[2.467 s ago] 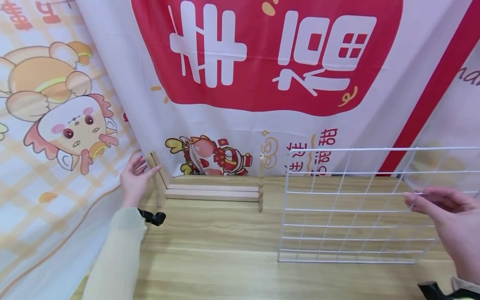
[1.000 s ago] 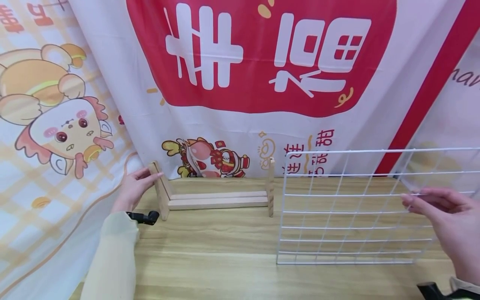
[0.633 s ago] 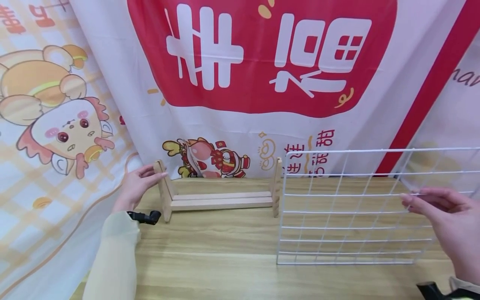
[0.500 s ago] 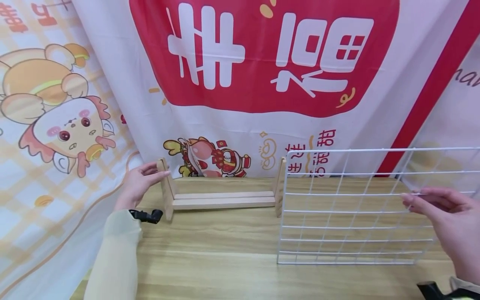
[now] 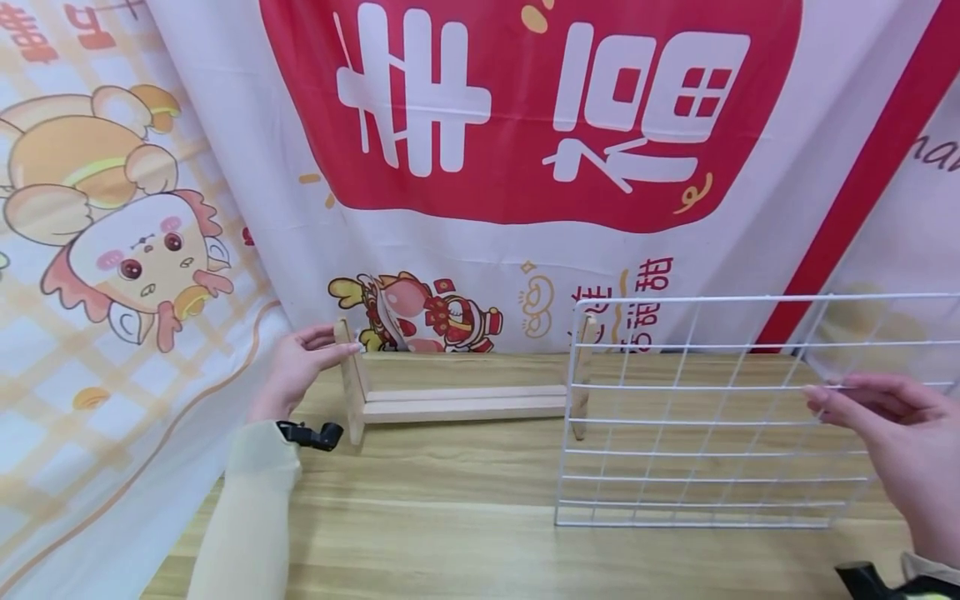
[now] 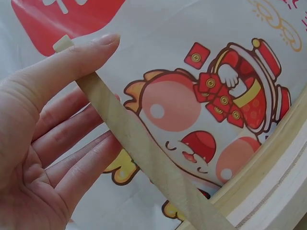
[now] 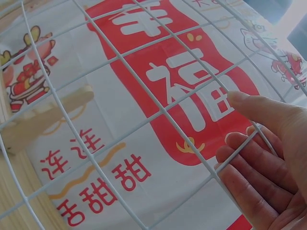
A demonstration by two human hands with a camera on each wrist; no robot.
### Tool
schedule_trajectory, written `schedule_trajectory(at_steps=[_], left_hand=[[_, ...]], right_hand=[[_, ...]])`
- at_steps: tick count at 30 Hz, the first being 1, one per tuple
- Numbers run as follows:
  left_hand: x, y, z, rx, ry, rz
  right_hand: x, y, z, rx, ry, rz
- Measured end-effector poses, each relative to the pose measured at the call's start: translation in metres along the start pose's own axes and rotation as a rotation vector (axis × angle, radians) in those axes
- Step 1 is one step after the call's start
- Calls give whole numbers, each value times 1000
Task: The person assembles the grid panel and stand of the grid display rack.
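In the head view a pale wooden stand (image 5: pixel 465 407), two uprights joined by a low double crossbar, is upright on the table. My left hand (image 5: pixel 296 371) pinches the top of its left upright (image 6: pixel 129 129), thumb in front and fingers behind. A white wire grid panel (image 5: pixel 765 297) stands to the right, its lower edge near the tabletop. My right hand (image 5: pixel 896 442) holds the panel at its right part; in the right wrist view the thumb and fingers (image 7: pixel 254 191) pinch its wires. The stand's right upright (image 5: pixel 581 392) shows through the panel's left columns.
Behind the wood-grain table (image 5: pixel 450 517) hangs a white cloth with a large red print (image 5: pixel 517 183). Another printed cloth (image 5: pixel 97 275) slopes down along the left side, close to the left arm. Black camera mounts (image 5: pixel 311 435) sit on the wrists.
My left hand has taken hold of the stand's left upright and slid the stand rightward, so its right end now overlaps the grid panel in view. The right hand and panel stay in place.
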State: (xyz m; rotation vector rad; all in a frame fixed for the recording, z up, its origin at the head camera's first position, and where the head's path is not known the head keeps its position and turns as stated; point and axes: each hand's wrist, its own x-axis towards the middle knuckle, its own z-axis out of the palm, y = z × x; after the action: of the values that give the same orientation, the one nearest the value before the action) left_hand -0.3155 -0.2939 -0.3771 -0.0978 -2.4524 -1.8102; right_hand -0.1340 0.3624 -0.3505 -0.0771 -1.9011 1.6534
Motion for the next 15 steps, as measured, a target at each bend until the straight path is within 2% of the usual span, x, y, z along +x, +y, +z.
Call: schedule_trajectory(at_steps=[6, 12, 13, 15], left_hand=[[0, -2, 18, -24, 0, -26], [-3, -4, 34, -22, -25, -25], [-3, -5, 37, -22, -27, -23], [-5, -5, 42, -26, -27, -19]], right_hand=[[1, 0, 0, -39, 5, -15], [0, 1, 2, 135, -16, -34], [0, 1, 2, 152, -18, -33], [-1, 1, 2, 119, -13, -30]])
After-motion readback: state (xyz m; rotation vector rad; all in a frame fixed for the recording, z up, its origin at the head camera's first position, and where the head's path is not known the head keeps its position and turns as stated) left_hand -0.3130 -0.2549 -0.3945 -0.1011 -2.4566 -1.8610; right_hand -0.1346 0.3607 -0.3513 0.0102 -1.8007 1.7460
